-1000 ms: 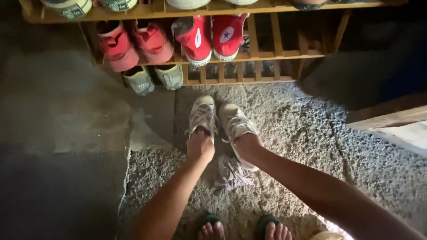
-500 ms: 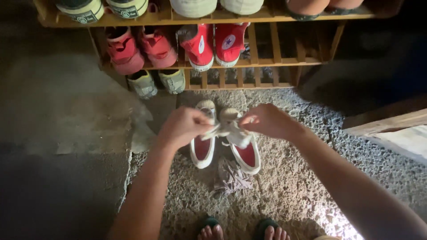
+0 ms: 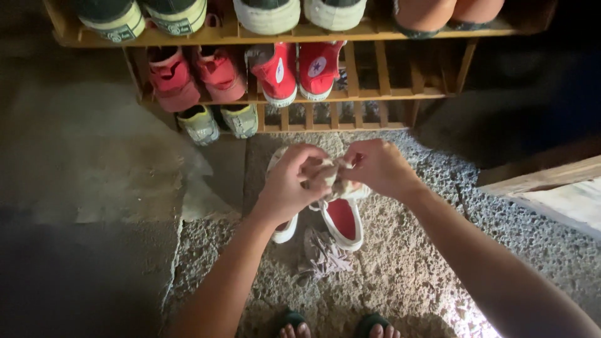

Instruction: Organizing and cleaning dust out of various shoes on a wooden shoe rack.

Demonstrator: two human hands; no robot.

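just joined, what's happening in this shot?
A person stands over a pair of pale canvas sneakers with red lining on a rough stone floor. The left hand and right hand meet above the shoes, pinching their laces. A crumpled greyish cloth lies behind the heels. Ahead, a slatted wooden shoe rack holds red high-top sneakers among other pairs.

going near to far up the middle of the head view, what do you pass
toes in sandals → crumpled cloth → white shoes with red lining → left hand and right hand → red high-top shoes on the wooden rack
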